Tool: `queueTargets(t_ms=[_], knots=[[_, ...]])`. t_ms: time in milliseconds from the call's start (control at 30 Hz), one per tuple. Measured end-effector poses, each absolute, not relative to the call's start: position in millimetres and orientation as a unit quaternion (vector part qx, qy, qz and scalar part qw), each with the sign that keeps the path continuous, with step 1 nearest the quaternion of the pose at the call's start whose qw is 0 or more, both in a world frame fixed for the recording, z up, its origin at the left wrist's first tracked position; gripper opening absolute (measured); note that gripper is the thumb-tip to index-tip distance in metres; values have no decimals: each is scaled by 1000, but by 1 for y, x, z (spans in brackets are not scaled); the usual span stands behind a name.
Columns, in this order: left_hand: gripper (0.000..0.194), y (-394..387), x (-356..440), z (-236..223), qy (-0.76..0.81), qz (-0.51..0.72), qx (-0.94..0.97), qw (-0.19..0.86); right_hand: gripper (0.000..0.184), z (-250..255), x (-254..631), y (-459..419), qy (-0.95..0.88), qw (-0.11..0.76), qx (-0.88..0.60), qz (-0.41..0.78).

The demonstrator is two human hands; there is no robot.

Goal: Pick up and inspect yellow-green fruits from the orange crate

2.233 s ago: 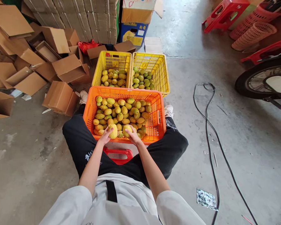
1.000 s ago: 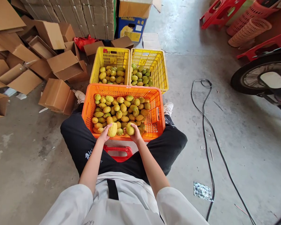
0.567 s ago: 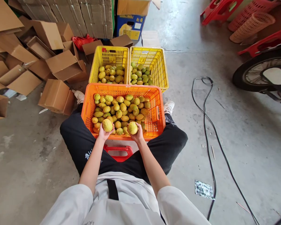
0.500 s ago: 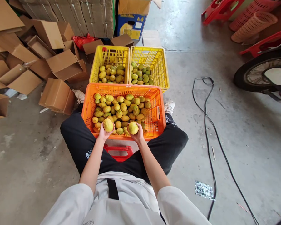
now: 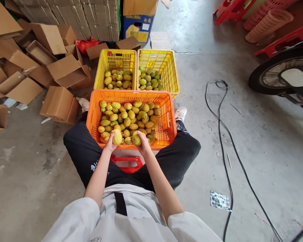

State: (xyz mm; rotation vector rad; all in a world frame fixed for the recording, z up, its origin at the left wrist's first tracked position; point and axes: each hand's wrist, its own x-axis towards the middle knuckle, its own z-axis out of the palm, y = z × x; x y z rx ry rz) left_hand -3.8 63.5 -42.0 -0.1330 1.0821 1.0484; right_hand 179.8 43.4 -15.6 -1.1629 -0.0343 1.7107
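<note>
My left hand (image 5: 110,144) is closed around a yellow lemon (image 5: 118,137), with the thumb along its left side. A greener lemon (image 5: 136,138) sits in the grasp of my right hand (image 5: 143,145), whose thumb lies over its top right. Both are held above the near edge of an orange plastic crate (image 5: 166,129) standing between my legs. Inside that crate lie many loose yellow and green lemons (image 5: 131,115). The fingers under the held fruit are mostly hidden.
Two yellow crates, a left one (image 5: 99,72) and a right one (image 5: 172,72), stand behind the orange crate with more fruit. Cardboard boxes (image 5: 57,102) pile up at left. A black cable (image 5: 220,117) lies on the right floor, near a motorbike wheel (image 5: 257,77). A red stool (image 5: 127,158) is below me.
My right hand has moved left, closer to the left one, and turned its lemon so the thumb is on top. My left hand has turned slightly. The whole view has shifted a little.
</note>
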Motion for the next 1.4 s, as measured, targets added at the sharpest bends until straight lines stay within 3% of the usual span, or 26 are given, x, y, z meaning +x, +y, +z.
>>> queueTargets(t_ms=[167, 500, 667, 1400], knots=[[20, 68, -9, -45, 514, 487, -98, 700, 28, -11, 169, 27, 38, 508, -443, 738], [29, 65, -3, -29, 486, 455, -88, 741, 13, -21, 174, 37, 129, 532, -384, 743], [38, 67, -4, -23, 485, 457, -93, 739, 20, -20, 176, 41, 157, 531, -368, 747], [34, 65, -9, -39, 486, 471, -107, 728, 32, -40, 198, 52, 29, 475, -411, 777]])
